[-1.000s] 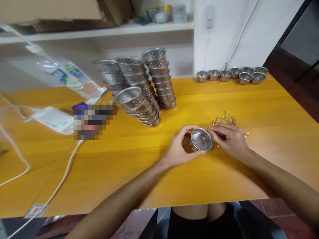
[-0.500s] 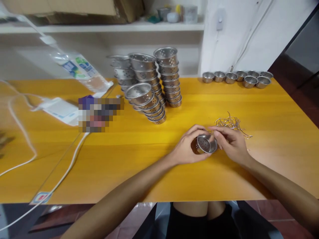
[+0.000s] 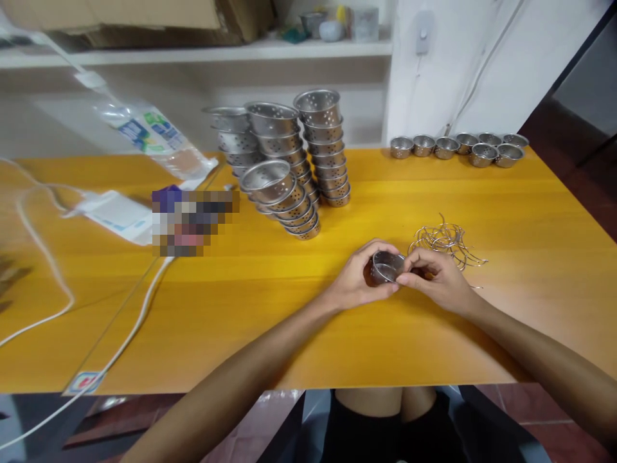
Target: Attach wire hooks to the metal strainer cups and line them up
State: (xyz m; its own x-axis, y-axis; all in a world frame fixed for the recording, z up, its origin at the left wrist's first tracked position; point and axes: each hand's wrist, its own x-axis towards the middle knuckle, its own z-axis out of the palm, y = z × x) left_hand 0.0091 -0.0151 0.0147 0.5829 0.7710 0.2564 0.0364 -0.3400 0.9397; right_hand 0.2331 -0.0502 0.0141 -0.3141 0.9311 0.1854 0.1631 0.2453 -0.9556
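Note:
A small perforated metal cup [image 3: 387, 266] is tilted in my left hand [image 3: 362, 276], whose fingers and thumb wrap round its left side. My right hand [image 3: 432, 275] is closed at the cup's right rim, thumb and fingertips pinched together there. Whether a thin wire is between those fingertips is too small to make out. Just beyond my right hand lies a tangled pile of thin curved metal wires [image 3: 446, 239] on the yellow table [image 3: 376, 347].
Tall leaning stacks of perforated cups [image 3: 329, 151] stand left of centre. Several single cups [image 3: 482, 154] sit at the back right. On the left are a plastic bottle [image 3: 159, 138], a white box-like device [image 3: 118, 215] and a white cable [image 3: 139, 315].
Both hands have shifted slightly left with the cup, which has turned in my left hand. My right hand's fingers have moved from over the opening to the right rim.

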